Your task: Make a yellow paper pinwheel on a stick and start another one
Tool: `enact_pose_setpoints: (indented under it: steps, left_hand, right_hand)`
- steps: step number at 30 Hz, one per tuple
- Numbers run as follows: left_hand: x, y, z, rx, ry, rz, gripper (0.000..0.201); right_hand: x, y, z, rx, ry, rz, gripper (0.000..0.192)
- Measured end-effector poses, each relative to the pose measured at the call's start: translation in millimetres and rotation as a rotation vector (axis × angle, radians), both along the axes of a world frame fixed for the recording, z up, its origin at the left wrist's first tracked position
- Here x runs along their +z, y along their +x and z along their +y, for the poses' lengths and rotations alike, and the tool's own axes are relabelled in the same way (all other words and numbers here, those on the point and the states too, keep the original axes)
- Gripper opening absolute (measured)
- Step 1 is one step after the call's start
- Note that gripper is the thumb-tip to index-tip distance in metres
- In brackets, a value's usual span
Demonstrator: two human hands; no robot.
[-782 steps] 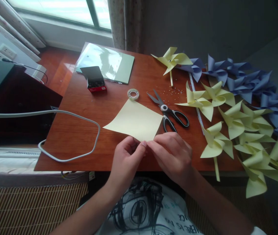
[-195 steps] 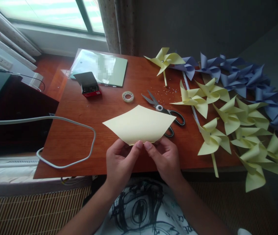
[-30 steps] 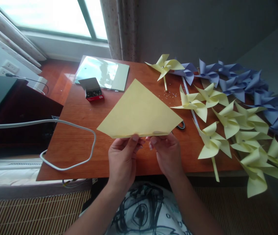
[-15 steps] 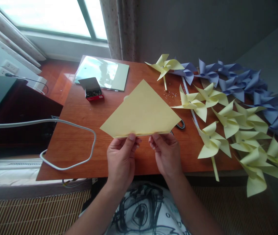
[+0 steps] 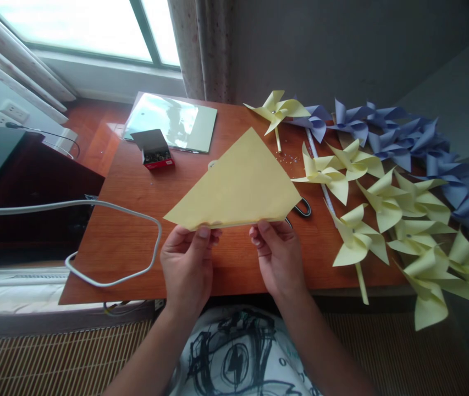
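A: What's on the wooden table as it stands?

B: Mostly finished work. Along the right side runs a crowd of yellow pinwheels, with a row of blue pinwheels behind them toward the wall. By my count of that heap, a good many are done, and one more is only at its start.

A: And the one in hand?

B: A yellow paper sheet, folded corner to corner into a triangle, held up off the table in front of the chest, long folded edge nearest the person. No cuts in it that I can see, no pin, no stick, so I'd judge cutting, curling the tips and fixing it are all left.

A: The hands?

B: The left hand pinches the near edge toward its left end, fingers curled under, thumb on top. The right hand pinches the same edge further right, in the same closed grip.

A: Tools?

B: The scissors lie mostly hidden behind the sheet, only a handle loop showing. The small red box sits open beside a glossy green folder at the far left
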State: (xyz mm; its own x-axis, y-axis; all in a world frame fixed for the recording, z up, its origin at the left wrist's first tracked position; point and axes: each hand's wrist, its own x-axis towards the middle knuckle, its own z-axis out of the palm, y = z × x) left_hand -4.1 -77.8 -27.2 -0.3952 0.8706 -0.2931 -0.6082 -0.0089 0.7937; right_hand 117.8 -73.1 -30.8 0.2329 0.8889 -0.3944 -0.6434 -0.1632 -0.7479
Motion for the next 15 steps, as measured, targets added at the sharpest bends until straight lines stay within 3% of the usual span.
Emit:
enact_pose_setpoints:
  steps: [4,15]
  left_hand:
    - [-1.0,8.1,-2.1,-0.091,-0.003,0.018,0.023]
    - [3.2,10.1,1.4,-0.11,-0.063,-0.154,0.019]
  right_hand:
    - [-1.6,-2.0,-1.8,0.034,-0.006,0.037,0.019]
    - [-4.4,14.5,2.1,-0.09,0.085,-0.042,0.023]
